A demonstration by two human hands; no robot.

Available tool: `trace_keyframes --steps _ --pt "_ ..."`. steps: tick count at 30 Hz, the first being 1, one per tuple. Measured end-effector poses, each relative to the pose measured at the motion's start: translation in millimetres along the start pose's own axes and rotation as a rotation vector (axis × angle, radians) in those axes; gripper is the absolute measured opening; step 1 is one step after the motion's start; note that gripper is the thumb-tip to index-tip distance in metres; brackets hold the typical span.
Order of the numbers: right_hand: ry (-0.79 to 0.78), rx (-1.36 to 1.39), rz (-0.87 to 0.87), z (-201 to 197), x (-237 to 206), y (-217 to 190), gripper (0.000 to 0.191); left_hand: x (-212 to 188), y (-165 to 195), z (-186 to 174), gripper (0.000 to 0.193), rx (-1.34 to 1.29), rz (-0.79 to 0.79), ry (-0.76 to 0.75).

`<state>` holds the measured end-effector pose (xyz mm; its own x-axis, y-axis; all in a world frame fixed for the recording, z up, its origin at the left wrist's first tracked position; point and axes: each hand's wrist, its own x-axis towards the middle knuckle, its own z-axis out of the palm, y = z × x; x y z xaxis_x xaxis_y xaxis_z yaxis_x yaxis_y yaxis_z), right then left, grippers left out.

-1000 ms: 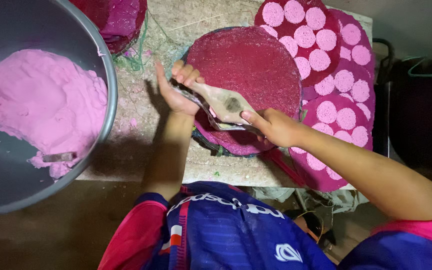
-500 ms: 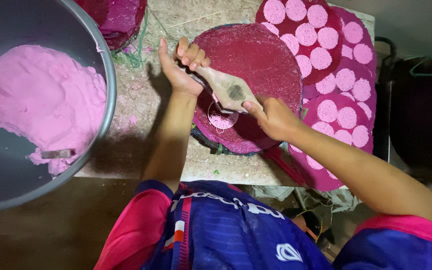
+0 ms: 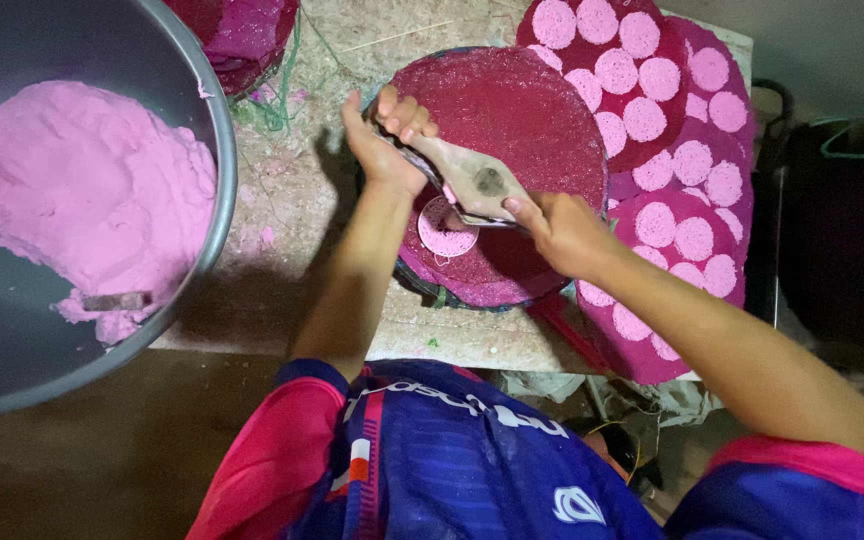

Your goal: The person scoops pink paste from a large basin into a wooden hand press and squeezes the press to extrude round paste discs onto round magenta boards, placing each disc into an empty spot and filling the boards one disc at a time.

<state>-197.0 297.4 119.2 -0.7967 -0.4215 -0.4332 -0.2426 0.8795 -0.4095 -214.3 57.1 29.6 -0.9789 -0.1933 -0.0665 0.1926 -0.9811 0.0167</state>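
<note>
Wooden press (image 3: 472,180) gripped by both hands; grey basin (image 3: 214,190) holds pink dough (image 3: 72,190).

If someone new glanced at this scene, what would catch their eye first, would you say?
Probably the heap of pink dough in the grey metal basin at left. Next, the left hand and right hand holding a worn wooden tool over the dark red round mat, a pink disc beneath. At right, rows of pink discs.

Left hand (image 3: 384,140) and right hand (image 3: 557,228) both closed in grip, forearms converging.
</note>
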Motion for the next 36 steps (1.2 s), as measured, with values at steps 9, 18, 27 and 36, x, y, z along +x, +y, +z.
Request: trace_keyframes --steps 9,18,27,36 --pt "0.047 -0.027 -0.085 9 11 13 0.063 2 3 13 0.045 0.024 0.015 0.004" --pt "0.163 0.679 -0.327 67 -27 41 0.063 -50 41 -10 0.029 1.473 -0.113 0.391" --pt "0.473 0.984 -0.352 84 -78 74 0.087 -122 29 -48 0.014 2.259 0.564 -1.002" --pt "0.64 1.104 -0.432 98 -102 99 0.088 -117 25 -53 0.011 2.238 0.54 -1.04"
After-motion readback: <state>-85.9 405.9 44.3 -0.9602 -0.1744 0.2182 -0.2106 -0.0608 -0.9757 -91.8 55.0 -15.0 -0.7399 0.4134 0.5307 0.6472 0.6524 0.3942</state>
